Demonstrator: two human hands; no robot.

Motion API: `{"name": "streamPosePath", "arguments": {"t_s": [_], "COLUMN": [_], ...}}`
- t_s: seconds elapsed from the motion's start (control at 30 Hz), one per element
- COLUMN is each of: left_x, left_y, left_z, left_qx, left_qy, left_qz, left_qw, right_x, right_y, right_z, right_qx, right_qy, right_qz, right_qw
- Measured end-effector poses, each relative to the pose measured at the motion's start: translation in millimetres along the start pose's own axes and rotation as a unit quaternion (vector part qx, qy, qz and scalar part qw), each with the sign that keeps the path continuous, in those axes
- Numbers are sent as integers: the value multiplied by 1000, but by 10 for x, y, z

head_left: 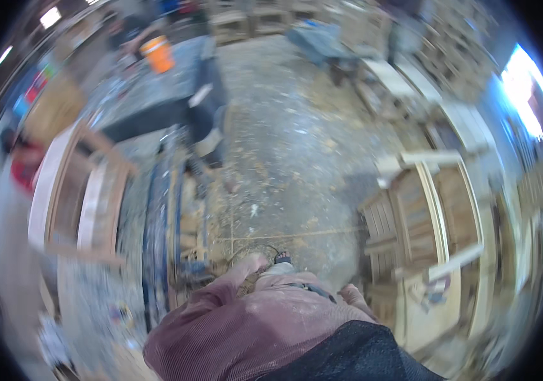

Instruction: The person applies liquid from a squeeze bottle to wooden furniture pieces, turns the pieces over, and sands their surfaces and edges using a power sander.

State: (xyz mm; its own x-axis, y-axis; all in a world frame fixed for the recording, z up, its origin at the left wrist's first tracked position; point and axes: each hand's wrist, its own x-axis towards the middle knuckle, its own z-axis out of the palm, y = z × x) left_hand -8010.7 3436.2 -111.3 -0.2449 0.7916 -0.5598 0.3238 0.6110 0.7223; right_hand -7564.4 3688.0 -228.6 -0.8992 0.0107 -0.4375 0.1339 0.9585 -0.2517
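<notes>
We stand on a dusty grey floor (271, 184) strewn with pale flecks, a sandalled foot (282, 257) just showing beyond our mauve ribbed sleeves. Left hand (256, 262) is low in front of us, nearest the blue rails (157, 222). Right hand (349, 293) is low at our side, nearest the slatted frame (414, 213). Both hands are small and blurred; we cannot tell whether the fingers spread, press together or pinch anything.

The slatted frame is to our right, just beyond that hand: bare wood, mid-brown panels, slats at its near left side, a paler strip running down the middle and pale rails along the outer edges. A light board (436, 311) beside it carries small items too smeared to name.

To our left, a wooden frame (91, 203) with pinkish-brown members and whitish rails sits on a blue-grey, dust-streaked surface (103, 305).

Markings: an orange container (157, 54) on the far dark surface shows a whitish patch near its top; any lettering is too blurred for us to read.
</notes>
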Motion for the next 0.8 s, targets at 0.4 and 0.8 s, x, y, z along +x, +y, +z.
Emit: {"name": "streamPosePath", "arguments": {"t_s": [0.4,0.8], "left_x": [28,811], "left_y": [5911,6861], "left_z": [-1095,-42], "left_qx": [-296,-379], "left_qy": [-586,-739], "left_qz": [540,335], "left_qw": [527,444], "right_x": [-32,-55], "right_y": [-313,1280], "right_z": [-334,-1286], "right_qx": [551,579], "right_qy": [31,281], "right_qz": [627,649], "right_qw": [551,406]}}
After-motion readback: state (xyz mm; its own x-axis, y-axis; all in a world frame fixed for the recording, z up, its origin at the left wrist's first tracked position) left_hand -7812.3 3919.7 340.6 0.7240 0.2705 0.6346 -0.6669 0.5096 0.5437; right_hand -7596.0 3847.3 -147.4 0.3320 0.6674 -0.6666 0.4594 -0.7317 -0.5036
